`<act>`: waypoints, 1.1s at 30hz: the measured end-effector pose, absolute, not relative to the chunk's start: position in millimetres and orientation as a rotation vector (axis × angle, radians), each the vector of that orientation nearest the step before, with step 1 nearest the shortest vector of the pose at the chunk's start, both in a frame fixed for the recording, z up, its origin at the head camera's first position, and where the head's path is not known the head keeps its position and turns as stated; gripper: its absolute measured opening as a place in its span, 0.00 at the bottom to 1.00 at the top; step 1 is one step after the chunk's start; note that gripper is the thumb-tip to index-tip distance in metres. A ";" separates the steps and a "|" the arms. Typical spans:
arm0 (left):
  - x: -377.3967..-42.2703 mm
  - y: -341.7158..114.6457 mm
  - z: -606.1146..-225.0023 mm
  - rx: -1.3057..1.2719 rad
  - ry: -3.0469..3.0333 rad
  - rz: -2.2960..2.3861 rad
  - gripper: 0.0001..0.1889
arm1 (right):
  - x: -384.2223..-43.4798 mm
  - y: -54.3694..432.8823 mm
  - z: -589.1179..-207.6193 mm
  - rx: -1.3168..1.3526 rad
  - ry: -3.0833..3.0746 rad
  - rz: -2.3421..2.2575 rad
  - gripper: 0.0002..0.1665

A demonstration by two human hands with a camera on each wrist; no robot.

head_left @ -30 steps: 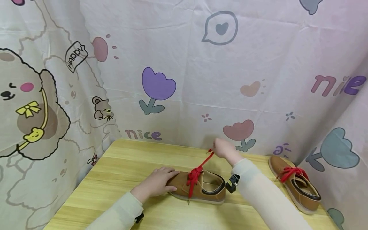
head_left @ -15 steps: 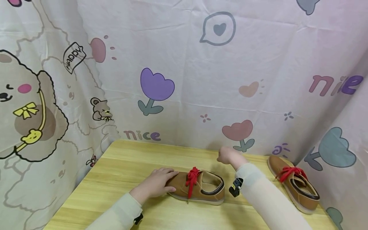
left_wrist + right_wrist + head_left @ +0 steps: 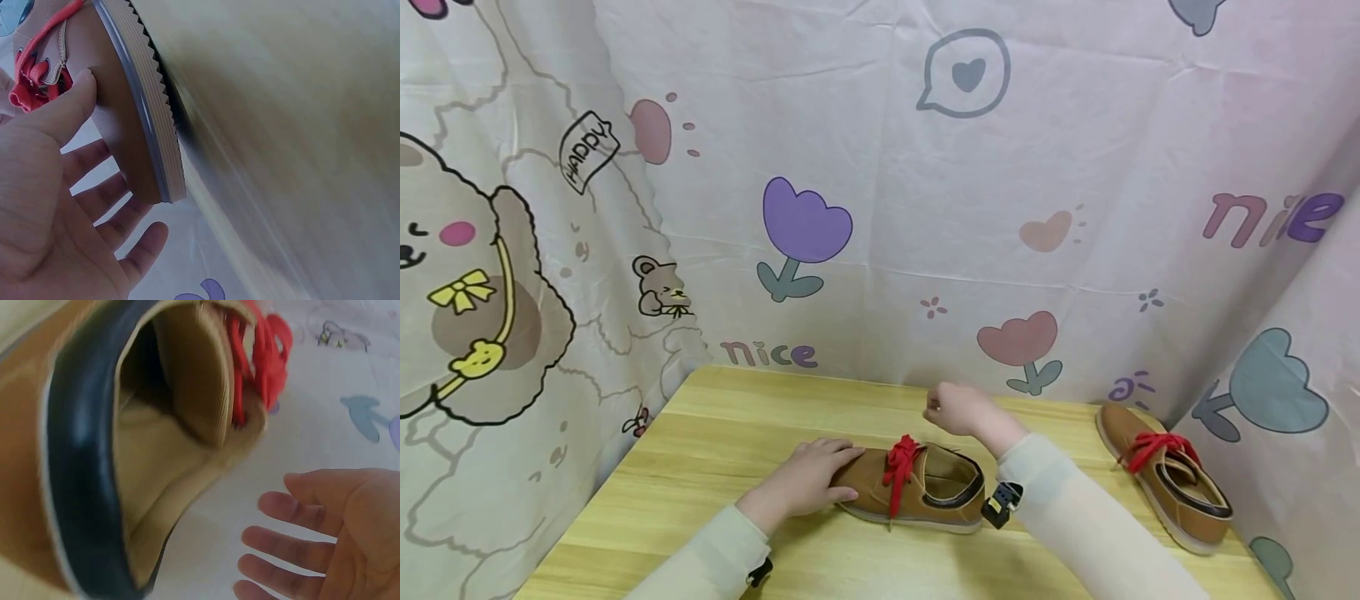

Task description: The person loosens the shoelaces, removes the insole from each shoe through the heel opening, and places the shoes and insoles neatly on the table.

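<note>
A brown lace-up shoe (image 3: pixel 872 483) with a pale sole lies on the table, its toe to the left, in the head view. Its red laces (image 3: pixel 901 471) are tied in a bow. My left hand (image 3: pixel 805 479) holds the toe, thumb on the near side and fingers over the far side; the left wrist view shows the thumb against the brown upper (image 3: pixel 112 125). My right hand (image 3: pixel 962 410) hovers beyond the shoe's opening with nothing in it. In the right wrist view its loosely bent fingers (image 3: pixel 287 547) are apart from the dark heel collar (image 3: pixel 84 456).
A matching brown shoe (image 3: pixel 1195 504) with a red bow stands at the table's right side. The wooden table (image 3: pixel 700 467) meets a printed curtain (image 3: pixel 880 208) at the back, with more curtain on both sides.
My right hand pulled a red lace end up and away, let it go, moved slightly right and then came back left. The left hand stays on the toe.
</note>
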State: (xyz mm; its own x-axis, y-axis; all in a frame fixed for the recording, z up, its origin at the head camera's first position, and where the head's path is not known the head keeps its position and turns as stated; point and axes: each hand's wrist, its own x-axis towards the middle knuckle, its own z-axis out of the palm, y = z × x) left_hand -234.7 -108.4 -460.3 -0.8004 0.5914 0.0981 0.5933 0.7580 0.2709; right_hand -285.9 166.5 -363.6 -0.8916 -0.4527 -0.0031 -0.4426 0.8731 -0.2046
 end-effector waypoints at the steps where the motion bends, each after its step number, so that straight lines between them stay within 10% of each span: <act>1: -234.6 -108.4 -460.1 -0.991 -2.939 -0.459 0.35 | -285.3 162.6 -363.4 -0.729 2.997 -0.299 0.19; 33: -233.7 -108.1 -459.8 -0.997 -2.927 -0.469 0.34 | -271.0 103.5 -376.8 -0.324 3.064 0.100 0.22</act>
